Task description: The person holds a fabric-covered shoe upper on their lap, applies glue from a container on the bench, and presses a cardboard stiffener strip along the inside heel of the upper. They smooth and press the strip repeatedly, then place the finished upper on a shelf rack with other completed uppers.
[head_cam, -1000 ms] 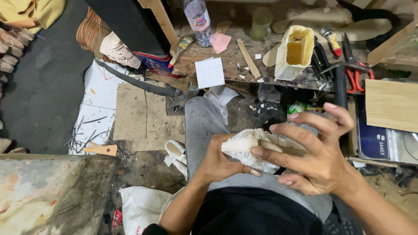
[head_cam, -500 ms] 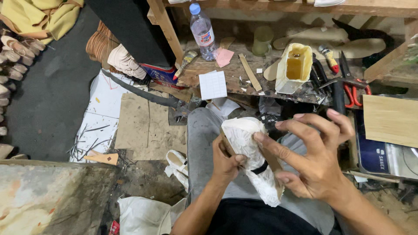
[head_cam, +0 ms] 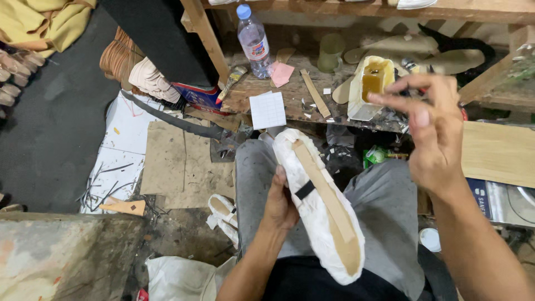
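- Holding a white wrapped shoe form [head_cam: 317, 217] sole-up on the lap, the left hand [head_cam: 280, 202] has its fingers clenched around the form's left edge, the thumb lying along the side near a short black band [head_cam: 304, 191].
- A tan insole strip [head_cam: 326, 192] lies along the upturned sole from toe to heel; it looks seated in place, with white covering showing all round it, so by my reading the insole is on and the edges are not yet worked.
- The right hand [head_cam: 432, 131] is raised clear of the form, above the right knee, fingers spread and released; the fingertips seem pinched lightly together, but I cannot tell whether anything small sits between them.
- Just beyond that hand, on the wooden worktop [head_cam: 278, 97], stands a cut-open white container [head_cam: 374, 85] holding amber liquid, probably glue.
- Also on the worktop: a plastic water bottle [head_cam: 252, 40] with a blue cap, a squared white paper [head_cam: 267, 110], a pink scrap [head_cam: 282, 73], a brush [head_cam: 232, 82] and a flat wooden stick [head_cam: 315, 92].
- A second white form [head_cam: 223, 210] lies on the floor beside the left leg, near cardboard sheets [head_cam: 178, 161].
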`<state>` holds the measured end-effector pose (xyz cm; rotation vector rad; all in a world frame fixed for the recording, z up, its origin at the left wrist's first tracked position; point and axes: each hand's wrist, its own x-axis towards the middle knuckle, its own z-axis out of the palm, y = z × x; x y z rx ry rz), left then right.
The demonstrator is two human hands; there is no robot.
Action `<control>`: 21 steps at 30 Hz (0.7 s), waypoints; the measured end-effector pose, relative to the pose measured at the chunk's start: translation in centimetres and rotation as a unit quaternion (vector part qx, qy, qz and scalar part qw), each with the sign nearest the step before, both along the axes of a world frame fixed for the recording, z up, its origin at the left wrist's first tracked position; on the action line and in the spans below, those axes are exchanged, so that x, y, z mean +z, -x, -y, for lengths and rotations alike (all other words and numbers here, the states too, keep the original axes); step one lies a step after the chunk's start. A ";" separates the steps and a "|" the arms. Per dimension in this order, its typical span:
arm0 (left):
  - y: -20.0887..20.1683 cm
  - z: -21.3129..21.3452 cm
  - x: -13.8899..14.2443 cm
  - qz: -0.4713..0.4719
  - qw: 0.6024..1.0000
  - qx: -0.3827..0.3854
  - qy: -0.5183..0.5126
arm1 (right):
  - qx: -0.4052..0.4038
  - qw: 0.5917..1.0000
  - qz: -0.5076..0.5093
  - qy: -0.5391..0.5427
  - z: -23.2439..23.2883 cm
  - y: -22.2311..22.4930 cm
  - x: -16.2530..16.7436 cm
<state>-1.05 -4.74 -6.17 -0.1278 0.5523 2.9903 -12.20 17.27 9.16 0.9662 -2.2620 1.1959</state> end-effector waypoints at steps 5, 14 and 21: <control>-0.2 1.0 0.2 -0.028 0.994 -0.103 -0.013 | -0.133 0.959 0.078 -0.238 -1.3 12.8 -7.0; 0.2 1.9 -1.3 0.013 0.988 -0.114 -0.105 | -0.126 0.810 0.158 -0.551 1.8 19.7 -12.6; 1.4 2.0 1.4 -0.023 0.999 0.037 0.012 | -0.117 0.939 0.135 -0.293 0.3 12.8 -6.6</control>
